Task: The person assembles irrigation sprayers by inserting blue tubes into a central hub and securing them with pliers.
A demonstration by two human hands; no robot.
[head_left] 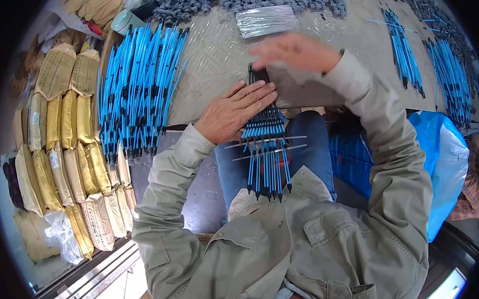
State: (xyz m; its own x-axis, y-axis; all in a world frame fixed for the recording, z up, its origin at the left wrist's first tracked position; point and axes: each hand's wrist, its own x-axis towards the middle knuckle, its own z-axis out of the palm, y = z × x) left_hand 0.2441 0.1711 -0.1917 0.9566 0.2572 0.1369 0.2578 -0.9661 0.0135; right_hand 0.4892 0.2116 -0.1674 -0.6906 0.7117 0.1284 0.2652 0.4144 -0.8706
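My left hand (231, 114) lies flat, fingers stretched, across a row of thin blue rods with black ends (265, 129). The rods sit side by side at the table's near edge, and their near ends hang over my lap. Two thin silvery pins (268, 139) run crosswise through or over the row; I cannot tell which. Above the far end of the rods hovers my right hand (299, 52), smeared by motion, so whether its fingers hold anything is unclear. Beyond it lies a pile of thin silvery pins (267, 22).
Many more blue rods (140, 89) are heaped at the left, others (404, 51) at the right. Grey plastic parts (201, 4) cover the table's far side, and loose pins scatter over its top (209, 60). Wrapped packages (70, 119) stack at the left; a blue bag (437, 157) stands right.
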